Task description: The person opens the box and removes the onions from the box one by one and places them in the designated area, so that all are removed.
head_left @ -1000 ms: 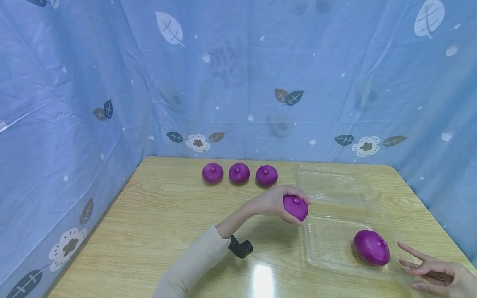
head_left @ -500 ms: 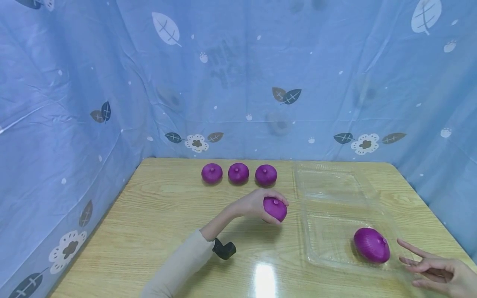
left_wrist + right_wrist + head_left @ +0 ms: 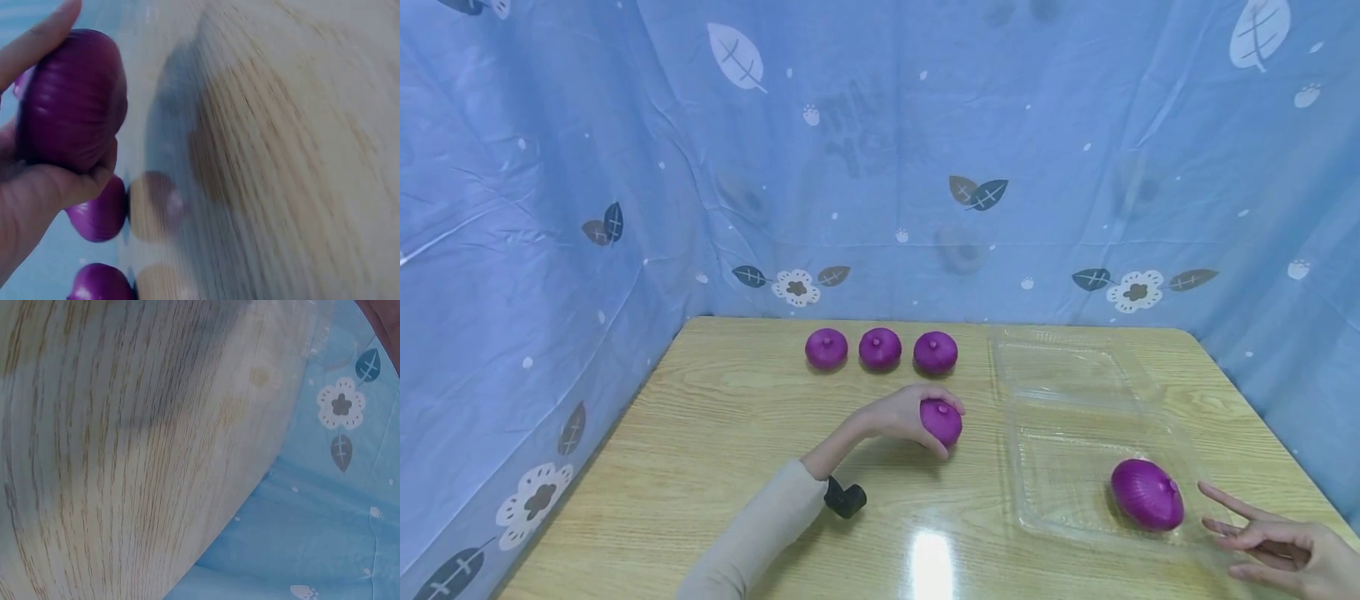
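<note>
A purple onion (image 3: pixel 943 423) sits in my left hand (image 3: pixel 901 414), the fingers and thumb curled around its sides. The left wrist view shows this onion (image 3: pixel 75 103) close up, over the wooden surface with a shadow beside it. Behind that hand, three more purple onions (image 3: pixel 880 349) stand in a row by the table's far edge. Another onion (image 3: pixel 1147 495) lies tilted in the near half of a clear plastic clamshell container (image 3: pixel 1060 471). My right hand (image 3: pixel 1292 550) hovers at the container's right side with fingers spread, holding nothing.
The container's far half (image 3: pixel 1060 371) lies unfolded toward the back of the wooden table (image 3: pixel 737 450). A blue patterned cloth (image 3: pixel 865 208) hangs behind and along both sides. Bright glare shows on the table near the front.
My left hand has moved left with the onion, away from the container's left rim to the middle of the table. The right hand and the other onions have stayed in place.
</note>
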The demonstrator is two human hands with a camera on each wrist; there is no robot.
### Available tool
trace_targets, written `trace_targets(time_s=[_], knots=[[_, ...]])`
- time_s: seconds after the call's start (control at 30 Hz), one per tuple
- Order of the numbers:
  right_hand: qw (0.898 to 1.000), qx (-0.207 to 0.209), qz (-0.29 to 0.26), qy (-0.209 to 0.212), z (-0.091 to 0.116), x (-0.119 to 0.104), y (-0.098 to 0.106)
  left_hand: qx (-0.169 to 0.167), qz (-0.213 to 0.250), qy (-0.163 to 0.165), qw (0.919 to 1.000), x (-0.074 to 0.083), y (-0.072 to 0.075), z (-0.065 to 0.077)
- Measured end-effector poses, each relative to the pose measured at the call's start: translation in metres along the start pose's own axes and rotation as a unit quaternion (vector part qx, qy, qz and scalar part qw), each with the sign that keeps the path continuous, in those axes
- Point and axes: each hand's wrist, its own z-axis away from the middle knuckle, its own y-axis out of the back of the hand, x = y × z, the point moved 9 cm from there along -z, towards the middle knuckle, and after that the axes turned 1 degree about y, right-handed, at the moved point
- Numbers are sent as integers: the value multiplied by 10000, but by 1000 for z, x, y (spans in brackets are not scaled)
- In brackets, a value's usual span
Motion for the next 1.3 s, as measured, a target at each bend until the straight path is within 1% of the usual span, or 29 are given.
trace_targets(time_s=[0.1,0.23,0.3,0.4,0.5,0.6,0.63,0.7,0.73,0.83,0.9,0.97,1.07,1.17,1.3], knots=[[9999,28,95,-49,0,0,1,-94,-220,122,9996,-7,-1,1],[9997,10,233,-27,-2,-2,1,-250,-422,177,9986,-14,-2,2],[9996,-12,273,2,-4,-3,1,-240,-479,95,9985,-15,0,2],[9995,-84,294,107,-5,-5,0,-109,-569,-49,9983,-17,5,0],[9997,-64,200,76,-5,-5,-1,49,-635,-210,9977,-18,9,-2],[9999,-77,68,50,-5,-4,-1,98,-708,-248,9971,-20,10,-2],[9999,-94,-13,40,-5,-4,-2,91,-729,-257,9970,-20,10,-2],[9998,-151,-156,43,-5,-3,-3,40,-743,-162,9971,-23,9,0],[9996,-180,-220,45,-5,-3,-3,-4,-745,-98,9972,-24,9,1],[9992,-206,-329,36,-4,-2,-3,-141,-794,-42,9967,-26,8,5],[9994,-188,-300,46,-4,-3,-3,-215,-763,-46,9968,-27,8,6],[9992,-181,-340,70,-5,-3,-3,-264,-701,-139,9971,-27,8,7],[9976,-205,-655,48,-5,-3,-4,-269,-478,-199,9983,-29,9,6],[9950,-240,-971,3,-4,-3,-5,-228,-360,-307,9986,-31,10,3],[9949,-281,-965,38,-4,-3,-6,-261,-79,-410,9988,-34,12,-1]])
